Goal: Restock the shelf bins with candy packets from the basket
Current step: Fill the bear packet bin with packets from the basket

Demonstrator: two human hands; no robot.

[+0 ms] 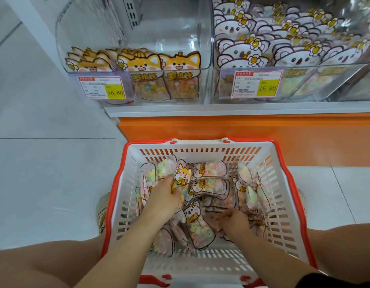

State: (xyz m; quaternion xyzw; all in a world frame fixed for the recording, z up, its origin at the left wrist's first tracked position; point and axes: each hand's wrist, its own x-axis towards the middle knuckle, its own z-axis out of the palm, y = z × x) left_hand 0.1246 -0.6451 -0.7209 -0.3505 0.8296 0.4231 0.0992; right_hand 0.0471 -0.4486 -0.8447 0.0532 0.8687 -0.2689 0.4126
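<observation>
Candy packets lie in loose heap in basket, mostly toward far wall. Left hand grasps fox packet by lower half, top raised above heap. Likely meant for left bin, where fox packets fill only front row. Right hand has fingers curled among koala packets; real grip, cannot tell. Right bin looks full.

1 head-worn wide-angle view, aimed forward and steeply down.

The lens sits close above the basket, with both forearms entering from the bottom edge. The left hand, gripping a fox packet, and the right hand lie near mid-frame. The left bin and right bin span the top, farther off, their edges bowed by the lens.
</observation>
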